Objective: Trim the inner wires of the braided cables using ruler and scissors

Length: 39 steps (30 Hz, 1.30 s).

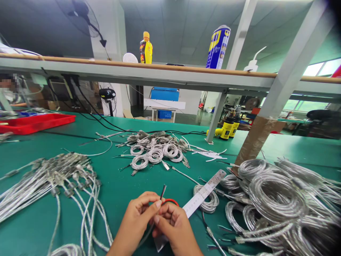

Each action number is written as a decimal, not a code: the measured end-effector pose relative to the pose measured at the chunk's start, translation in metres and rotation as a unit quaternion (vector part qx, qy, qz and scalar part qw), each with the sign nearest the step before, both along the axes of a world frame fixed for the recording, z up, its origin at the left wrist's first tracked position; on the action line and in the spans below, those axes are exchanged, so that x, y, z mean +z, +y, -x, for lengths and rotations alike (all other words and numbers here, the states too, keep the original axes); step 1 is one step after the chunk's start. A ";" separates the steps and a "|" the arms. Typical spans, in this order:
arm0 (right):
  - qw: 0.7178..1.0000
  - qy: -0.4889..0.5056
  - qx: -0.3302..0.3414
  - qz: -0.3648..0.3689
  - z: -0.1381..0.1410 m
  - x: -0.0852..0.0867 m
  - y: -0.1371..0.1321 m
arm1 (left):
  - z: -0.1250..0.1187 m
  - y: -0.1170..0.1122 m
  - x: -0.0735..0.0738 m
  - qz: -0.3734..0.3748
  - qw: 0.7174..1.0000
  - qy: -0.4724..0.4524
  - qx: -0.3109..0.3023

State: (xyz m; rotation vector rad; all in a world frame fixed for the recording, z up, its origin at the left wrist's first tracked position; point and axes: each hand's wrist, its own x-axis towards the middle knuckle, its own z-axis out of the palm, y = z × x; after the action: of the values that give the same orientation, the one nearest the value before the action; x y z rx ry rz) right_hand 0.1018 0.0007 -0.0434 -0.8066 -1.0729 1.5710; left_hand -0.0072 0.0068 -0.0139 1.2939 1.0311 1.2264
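Observation:
My left hand (pixel 138 213) and my right hand (pixel 173 222) meet low in the middle of the green table (pixel 119 185). Both are closed in a pinch on a thin cable end (pixel 162 192) whose dark and red wire tips stick up between the fingers. A red loop of wire (pixel 170 201) curves over my right hand's fingers. A steel ruler (pixel 205 192) lies slanted just right of my right hand, partly under it.
Coiled silver cables are heaped at the right (pixel 271 199) and in a smaller pile at the middle back (pixel 154 149). Straight cables with metal ends (pixel 53 177) fan out at the left. A red tray (pixel 34 122) sits far left. A taped post (pixel 253 138) stands right of centre under a shelf with spray cans.

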 end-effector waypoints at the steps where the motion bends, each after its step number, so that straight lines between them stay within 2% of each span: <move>1: 1.000 -0.007 -0.001 0.001 0.000 -0.001 -0.001 | 0.000 0.000 0.000 0.002 1.000 -0.009 -0.002; 8: 0.999 -0.008 0.032 -0.015 0.003 -0.006 -0.003 | 0.001 0.000 -0.005 0.075 0.994 -0.070 -0.031; 13: 0.995 0.004 0.077 -0.057 0.003 -0.009 -0.003 | 0.000 -0.004 0.002 0.062 0.996 -0.061 -0.006; 16: 0.995 0.001 0.081 -0.066 0.003 -0.009 -0.004 | 0.000 -0.006 0.006 0.047 0.997 -0.054 0.006; 26: 0.991 0.027 0.104 -0.085 0.008 -0.017 -0.007 | -0.002 -0.009 0.002 0.063 0.994 -0.072 0.052; 32: 0.989 0.027 0.109 -0.094 0.008 -0.017 -0.008 | -0.002 -0.009 0.004 0.057 0.993 -0.086 0.056; 39: 0.985 0.039 0.119 -0.118 0.008 -0.012 -0.009 | -0.002 -0.009 0.000 0.081 0.990 -0.114 0.027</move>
State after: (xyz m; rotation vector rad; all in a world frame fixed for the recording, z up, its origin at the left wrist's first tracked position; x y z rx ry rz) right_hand 0.0935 -0.0079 -0.0549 -0.4658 -1.3065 1.6196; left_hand -0.0054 -0.0018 -0.0139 0.9805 0.9833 1.2719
